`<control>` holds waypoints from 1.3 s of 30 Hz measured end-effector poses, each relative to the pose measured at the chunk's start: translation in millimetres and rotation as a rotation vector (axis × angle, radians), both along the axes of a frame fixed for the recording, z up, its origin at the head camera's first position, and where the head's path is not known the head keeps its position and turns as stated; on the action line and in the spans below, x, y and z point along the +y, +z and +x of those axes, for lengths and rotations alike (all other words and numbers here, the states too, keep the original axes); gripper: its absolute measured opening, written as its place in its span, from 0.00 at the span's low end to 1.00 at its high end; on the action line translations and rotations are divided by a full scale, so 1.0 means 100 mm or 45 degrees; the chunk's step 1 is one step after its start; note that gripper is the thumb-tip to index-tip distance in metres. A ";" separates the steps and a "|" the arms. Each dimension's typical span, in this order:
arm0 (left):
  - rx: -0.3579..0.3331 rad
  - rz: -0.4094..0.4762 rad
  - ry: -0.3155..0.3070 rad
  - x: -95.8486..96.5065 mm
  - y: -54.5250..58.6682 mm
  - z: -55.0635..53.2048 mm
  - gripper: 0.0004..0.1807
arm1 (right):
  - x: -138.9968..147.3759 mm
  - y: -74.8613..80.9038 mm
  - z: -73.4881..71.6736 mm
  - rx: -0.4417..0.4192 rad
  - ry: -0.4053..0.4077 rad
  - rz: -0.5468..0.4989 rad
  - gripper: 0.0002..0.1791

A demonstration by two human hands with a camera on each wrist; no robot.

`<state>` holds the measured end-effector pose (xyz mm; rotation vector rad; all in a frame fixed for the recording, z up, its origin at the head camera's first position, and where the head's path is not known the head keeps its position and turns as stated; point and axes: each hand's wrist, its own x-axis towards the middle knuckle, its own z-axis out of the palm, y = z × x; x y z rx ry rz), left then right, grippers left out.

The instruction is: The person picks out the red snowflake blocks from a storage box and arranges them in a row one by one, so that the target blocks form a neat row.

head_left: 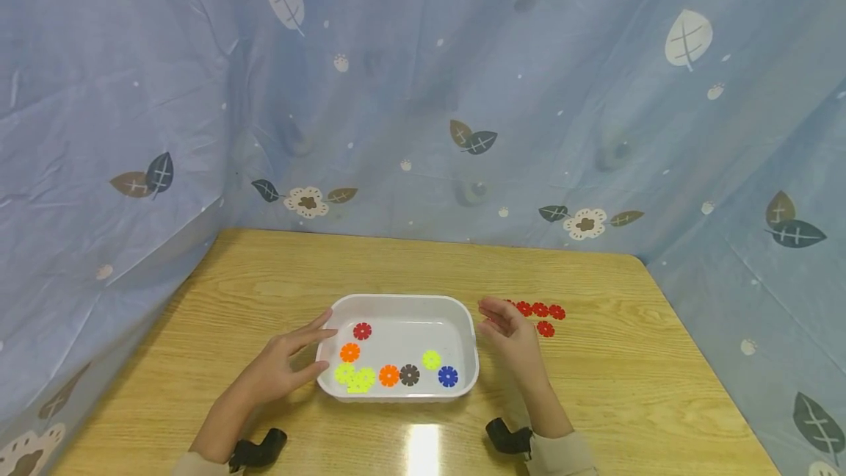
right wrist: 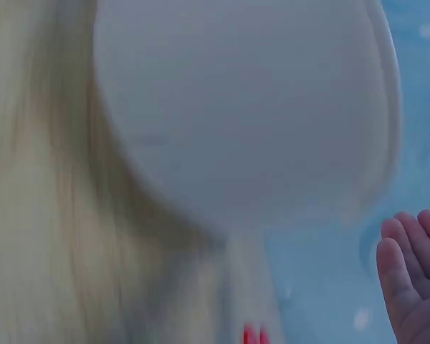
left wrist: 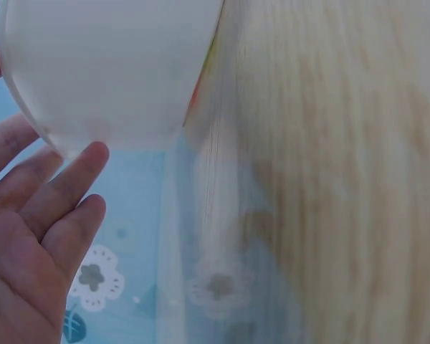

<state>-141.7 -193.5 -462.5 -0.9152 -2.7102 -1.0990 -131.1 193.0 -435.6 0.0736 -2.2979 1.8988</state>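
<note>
A white rectangular tray lies in front of me on the wooden table, holding notched plastic discs. Inside are a red disc, two orange ones, several yellow ones, a dark grey one and a blue one. My left hand is at the tray's left end, its extended fingers and thumb right at the rim; the left wrist view has its fingertips against the tray edge. Beside the right end, my right hand hovers with loosely bent fingers, apart from the tray and holding nothing.
Several red discs lie on the table right of the tray, some partly hidden behind my right hand. The wooden table reaches back to a blue patterned cloth that hangs around it at the back and sides.
</note>
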 end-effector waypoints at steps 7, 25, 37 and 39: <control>-0.013 -0.003 -0.001 0.00 0.00 0.00 0.24 | -0.48 0.15 0.02 -0.041 0.220 -0.146 0.23; -0.020 0.008 -0.022 -0.01 0.01 0.01 0.23 | -1.49 0.22 -0.29 -0.216 0.361 -0.105 0.24; -0.023 0.005 -0.029 0.01 0.05 0.02 0.23 | -1.70 0.02 -0.47 -0.347 0.306 0.090 0.21; -0.023 0.005 -0.026 0.00 0.05 0.02 0.23 | -1.70 -0.02 -0.48 -0.340 0.307 0.123 0.21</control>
